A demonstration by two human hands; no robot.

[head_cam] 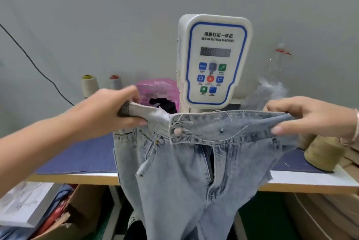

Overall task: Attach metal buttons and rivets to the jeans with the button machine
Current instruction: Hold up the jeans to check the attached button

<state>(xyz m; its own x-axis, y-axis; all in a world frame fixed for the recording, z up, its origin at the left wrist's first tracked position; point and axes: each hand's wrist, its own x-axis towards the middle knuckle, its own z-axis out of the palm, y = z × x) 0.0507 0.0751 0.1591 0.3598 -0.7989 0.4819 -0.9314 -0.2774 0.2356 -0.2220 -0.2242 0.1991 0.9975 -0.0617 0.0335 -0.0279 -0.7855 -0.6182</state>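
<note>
Light blue washed jeans hang in the air in front of the white servo button machine, their legs dropping below the table edge. My left hand grips the left end of the waistband. At the other end, my right hand pinches the waistband, which is stretched level between the two. A pale round button sits on the waistband left of the open fly, and a small dark rivet shows further right. The machine's lower head is hidden behind the jeans.
A blue mat covers the white table. Two thread cones and a pink plastic bag stand at the back. A tan thread cone sits at the right. Cardboard boxes lie under the table.
</note>
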